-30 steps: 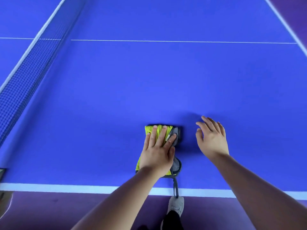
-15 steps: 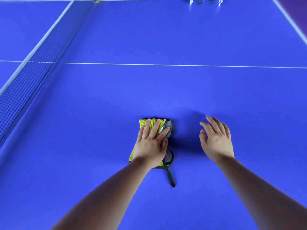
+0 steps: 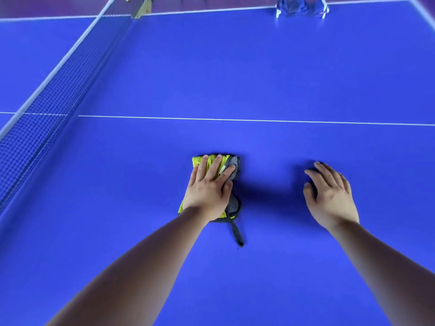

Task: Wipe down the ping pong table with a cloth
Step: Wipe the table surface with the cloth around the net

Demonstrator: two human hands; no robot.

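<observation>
Now I've slid cloth from desk's near edge twd mid-line, near strip wiped; left hand flat on it, right hand spread, empty.

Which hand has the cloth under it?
The left hand, fingers flat on the yellow-and-grey cloth; the right hand is apart from it, over bare ping pong table.

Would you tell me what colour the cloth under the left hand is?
Yellow-green cloth with dark grey edging, in the head view.
</observation>
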